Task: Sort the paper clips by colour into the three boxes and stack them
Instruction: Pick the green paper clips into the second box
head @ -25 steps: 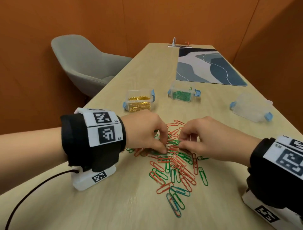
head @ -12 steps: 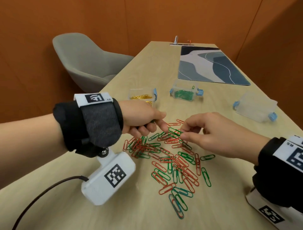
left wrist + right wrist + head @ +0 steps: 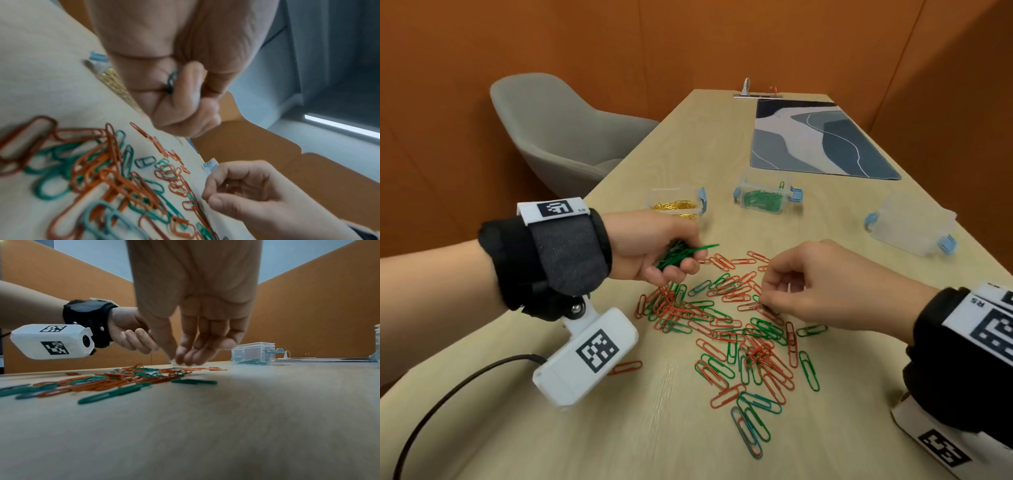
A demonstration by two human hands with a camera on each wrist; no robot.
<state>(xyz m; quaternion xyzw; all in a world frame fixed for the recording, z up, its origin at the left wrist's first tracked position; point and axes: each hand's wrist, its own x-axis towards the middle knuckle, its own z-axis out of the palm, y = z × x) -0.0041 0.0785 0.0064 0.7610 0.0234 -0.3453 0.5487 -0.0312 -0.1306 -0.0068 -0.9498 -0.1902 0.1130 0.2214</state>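
Observation:
A pile of red and green paper clips [image 3: 732, 329] lies on the wooden table. My left hand [image 3: 674, 260] hovers at the pile's left edge, fingers curled round a bunch of green clips [image 3: 678, 255]; a green clip [image 3: 171, 79] shows inside the fist. My right hand [image 3: 768, 298] has its curled fingertips [image 3: 180, 358] down on the pile's far right part; whether they pinch a clip is hidden. Behind stand a clear box of gold clips [image 3: 674, 189], a clear box of green clips [image 3: 748, 181] and an empty clear box [image 3: 914, 222] at the right.
One red clip [image 3: 625, 367] lies apart, under my left wrist camera. A patterned blue-grey mat [image 3: 822, 140] covers the far right of the table, with a small metal clip [image 3: 750, 94] at the far edge. A grey chair [image 3: 565, 137] stands beside the table on the left.
My left hand has lifted off the pile and turned over, now showing a bunch of green clips in its fist. My right hand rose, then dipped back onto the pile.

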